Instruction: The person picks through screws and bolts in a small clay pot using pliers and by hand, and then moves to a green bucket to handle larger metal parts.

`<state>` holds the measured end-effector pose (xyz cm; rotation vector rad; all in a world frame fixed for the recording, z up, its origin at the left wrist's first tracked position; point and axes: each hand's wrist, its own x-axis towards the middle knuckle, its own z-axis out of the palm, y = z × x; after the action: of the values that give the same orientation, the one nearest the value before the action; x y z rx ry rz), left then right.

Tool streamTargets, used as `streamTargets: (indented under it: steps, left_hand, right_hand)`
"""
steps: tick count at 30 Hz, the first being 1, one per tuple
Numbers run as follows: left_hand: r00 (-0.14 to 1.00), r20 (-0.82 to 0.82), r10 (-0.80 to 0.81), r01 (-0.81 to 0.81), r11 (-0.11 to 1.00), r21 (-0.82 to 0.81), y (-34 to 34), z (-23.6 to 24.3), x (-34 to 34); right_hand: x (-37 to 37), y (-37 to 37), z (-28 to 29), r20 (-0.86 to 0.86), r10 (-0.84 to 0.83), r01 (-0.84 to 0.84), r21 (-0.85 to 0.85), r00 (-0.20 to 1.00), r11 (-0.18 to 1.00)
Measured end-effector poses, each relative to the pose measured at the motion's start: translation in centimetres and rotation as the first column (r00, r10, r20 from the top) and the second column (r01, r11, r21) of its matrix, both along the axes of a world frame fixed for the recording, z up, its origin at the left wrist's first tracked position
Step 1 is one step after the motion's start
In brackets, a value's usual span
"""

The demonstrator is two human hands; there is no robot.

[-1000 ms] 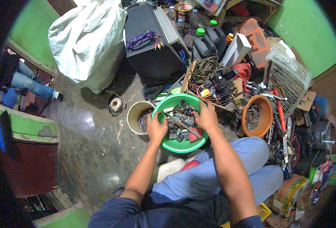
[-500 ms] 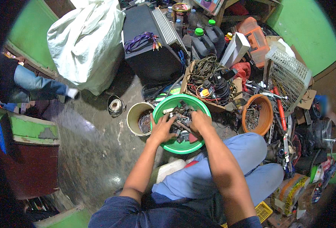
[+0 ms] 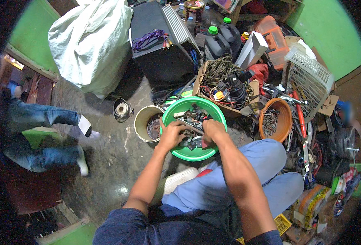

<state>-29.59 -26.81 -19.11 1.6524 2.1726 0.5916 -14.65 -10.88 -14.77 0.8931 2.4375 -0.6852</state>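
A round green basin (image 3: 219, 107) in front of my lap holds a jumble of small metal and plastic parts (image 3: 196, 112). My left hand (image 3: 173, 135) reaches in over its left side, fingers curled on the end of a flat grey metal bar (image 3: 192, 127). The bar slants across the parts toward my right hand (image 3: 214, 131). That hand dips into the right side of the basin with bent fingers; its fingertips are partly hidden, so what it grips cannot be made out. A dark red piece (image 3: 205, 143) lies just below it.
Left of the basin stands a cream bucket (image 3: 137, 126), and right of it an orange pot (image 3: 287, 122) of screws. A box of cables (image 3: 217, 75) sits behind. Tools and a white rack (image 3: 311, 83) crowd the right. Another person's jeans-clad legs (image 3: 45, 114) are at far left.
My left hand has closed from spread fingers onto the metal bar, moving slightly inward. My right hand stays nearly in place. The other person's legs have come further into view at left.
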Motion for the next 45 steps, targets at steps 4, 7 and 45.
streamTargets:
  steps: [4,7,45]
  left_hand:
    - [1.0,0.026,0.006,-0.009,0.996,0.094,-0.3,-1.1,-0.5]
    - [0.995,0.057,0.079,-0.084,0.993,0.086,-0.1,-1.2,-0.6]
    - [0.977,-0.118,0.176,-0.188,0.978,-0.094,1.3,0.0,1.1]
  right_hand:
    - [0.1,0.5,-0.3,-0.107,-0.141,0.146,0.036,0.984,0.989]
    - [0.4,0.7,-0.4,-0.143,-0.167,0.175,0.045,0.975,0.984]
    - [0.8,-1.9,-1.8,0.122,0.176,-0.187,0.085,0.977,0.979]
